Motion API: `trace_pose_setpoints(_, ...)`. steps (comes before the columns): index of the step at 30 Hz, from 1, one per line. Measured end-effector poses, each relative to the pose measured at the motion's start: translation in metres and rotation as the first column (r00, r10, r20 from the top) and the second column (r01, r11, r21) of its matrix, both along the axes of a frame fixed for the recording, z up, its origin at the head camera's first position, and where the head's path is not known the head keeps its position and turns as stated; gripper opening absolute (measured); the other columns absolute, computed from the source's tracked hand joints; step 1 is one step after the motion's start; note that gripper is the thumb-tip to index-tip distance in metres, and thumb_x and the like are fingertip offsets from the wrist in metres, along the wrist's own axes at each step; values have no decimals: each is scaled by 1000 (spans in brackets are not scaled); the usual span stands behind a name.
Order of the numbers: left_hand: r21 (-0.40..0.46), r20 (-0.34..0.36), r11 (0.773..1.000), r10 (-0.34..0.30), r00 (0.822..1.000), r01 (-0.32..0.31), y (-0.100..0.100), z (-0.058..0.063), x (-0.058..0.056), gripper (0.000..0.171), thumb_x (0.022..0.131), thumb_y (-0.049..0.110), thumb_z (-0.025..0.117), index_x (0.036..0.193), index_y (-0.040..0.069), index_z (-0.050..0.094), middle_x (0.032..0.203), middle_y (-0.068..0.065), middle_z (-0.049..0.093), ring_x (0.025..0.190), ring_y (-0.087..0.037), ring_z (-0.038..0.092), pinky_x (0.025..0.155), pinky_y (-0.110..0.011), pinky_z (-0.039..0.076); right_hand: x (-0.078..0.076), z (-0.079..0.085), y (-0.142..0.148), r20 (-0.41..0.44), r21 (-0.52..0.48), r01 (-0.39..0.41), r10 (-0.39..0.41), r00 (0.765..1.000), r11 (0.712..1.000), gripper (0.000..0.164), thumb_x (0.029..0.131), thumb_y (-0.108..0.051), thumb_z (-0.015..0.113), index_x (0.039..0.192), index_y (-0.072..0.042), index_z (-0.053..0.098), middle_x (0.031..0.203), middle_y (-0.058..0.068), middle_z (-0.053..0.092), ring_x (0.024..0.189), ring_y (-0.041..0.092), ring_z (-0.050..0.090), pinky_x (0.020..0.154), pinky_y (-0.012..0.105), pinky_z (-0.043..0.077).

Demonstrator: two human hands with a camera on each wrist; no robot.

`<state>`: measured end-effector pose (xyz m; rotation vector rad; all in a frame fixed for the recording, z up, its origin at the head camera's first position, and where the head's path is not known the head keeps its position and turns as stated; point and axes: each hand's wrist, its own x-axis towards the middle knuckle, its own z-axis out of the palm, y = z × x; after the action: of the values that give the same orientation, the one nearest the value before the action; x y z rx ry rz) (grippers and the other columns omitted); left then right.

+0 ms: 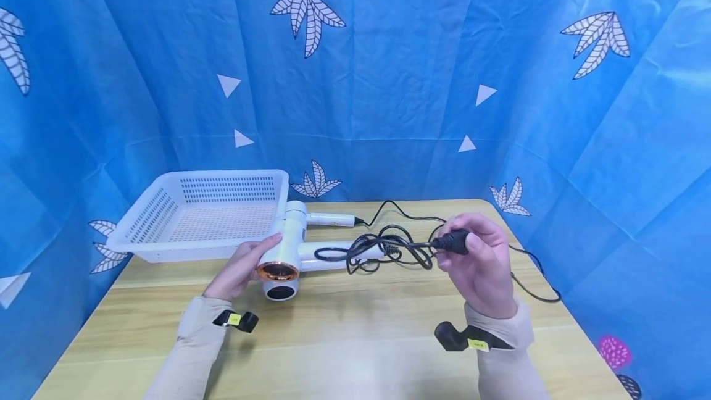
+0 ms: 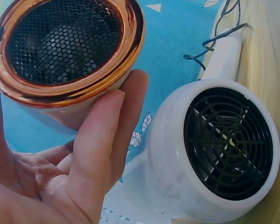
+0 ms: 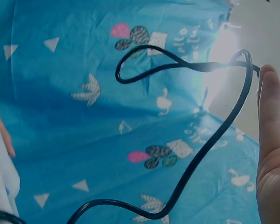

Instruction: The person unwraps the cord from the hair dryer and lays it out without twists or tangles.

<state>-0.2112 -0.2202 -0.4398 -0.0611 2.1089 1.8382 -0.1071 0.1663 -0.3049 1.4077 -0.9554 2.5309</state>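
My left hand grips the head of a white hair dryer with a copper rim, raised off the table in the left wrist view. Its handle points right. My right hand pinches a black plug between thumb and fingers. A loosely looped black cord runs between the plug and the held dryer's handle; in the right wrist view the cord hangs in a wide bend. A second white hair dryer with a black grille lies on the table, partly hidden behind the first.
A white perforated plastic basket stands at the back left of the wooden table. The second dryer's black cord trails to the table's right edge. Blue patterned curtains enclose the back and sides.
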Motion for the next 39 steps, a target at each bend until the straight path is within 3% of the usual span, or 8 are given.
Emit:
trace_pose_setpoints(6, 0, -9, 1000, 13, 1000, -13, -1, 0, -1, 79, 101, 63, 53, 143, -4, 51, 111, -4, 74, 96, -12, 71, 86, -27, 57, 4, 2, -2, -132, 3, -92, 92, 987, 996, 27, 104, 3, 47, 121, 16, 64, 109, 24, 74, 79, 21, 77, 73, 24, 63)
trace_pose_setpoints(15, 63, -1, 996, 69, 998, -69, -5, 2, 0, 79, 101, 62, 53, 145, -3, 49, 108, 2, 71, 96, -9, 68, 87, -25, 57, 4, 19, -8, -318, 130, -191, 223, 921, 973, 26, 102, 2, 49, 120, 16, 63, 80, 27, 60, 39, 24, 41, 29, 24, 36)
trace_pose_setpoints(18, 64, -10, 994, 88, 996, -87, -7, 5, 0, 78, 101, 62, 53, 145, -3, 49, 106, 5, 70, 96, -7, 66, 86, -23, 55, -1, 18, -4, -374, 215, -154, 227, 899, 965, 26, 102, 2, 49, 121, 14, 63, 73, 28, 54, 38, 26, 47, 33, 23, 45)
trace_pose_setpoints(22, 60, -15, 994, 93, 996, -92, -9, 9, 1, 77, 102, 62, 52, 144, -3, 49, 104, 7, 70, 96, -6, 64, 84, -22, 53, -15, 4, 9, -336, 356, -58, 186, 923, 933, 24, 102, 1, 53, 121, 7, 67, 80, 26, 64, 46, 28, 56, 42, 28, 52)
trace_pose_setpoints(25, 75, -13, 994, 77, 997, -76, -10, 12, 2, 79, 102, 62, 51, 148, -3, 46, 106, 7, 70, 98, -6, 65, 87, -22, 54, -26, -8, 21, -250, 486, 3, 136, 959, 874, 22, 100, 4, 55, 117, 3, 70, 85, 20, 69, 52, 26, 62, 47, 33, 53)
trace_pose_setpoints(30, 102, -17, 993, 58, 998, -56, -12, 14, 2, 81, 103, 61, 50, 150, -4, 41, 106, 7, 71, 97, -6, 69, 89, -24, 57, -39, -15, 36, -95, 697, 51, 22, 995, 716, 26, 97, 12, 54, 111, -1, 72, 88, 4, 74, 62, 14, 70, 56, 34, 59)
trace_pose_setpoints(35, 126, -33, 991, 51, 998, -46, -13, 17, 3, 79, 104, 59, 50, 148, -6, 42, 101, 8, 72, 94, -7, 70, 87, -24, 59, -50, -19, 43, 18, 818, 53, -116, 993, 572, 22, 99, 7, 57, 107, -5, 74, 84, 1, 77, 64, 9, 73, 62, 34, 63)
trace_pose_setpoints(39, 146, -41, 988, 55, 998, -49, -13, 18, 4, 78, 104, 58, 50, 146, -7, 43, 98, 9, 73, 91, -7, 72, 84, -24, 59, -60, -26, 45, 60, 862, 42, -185, 981, 506, 18, 99, 3, 59, 107, -5, 73, 81, 4, 77, 64, 12, 73, 64, 37, 63)
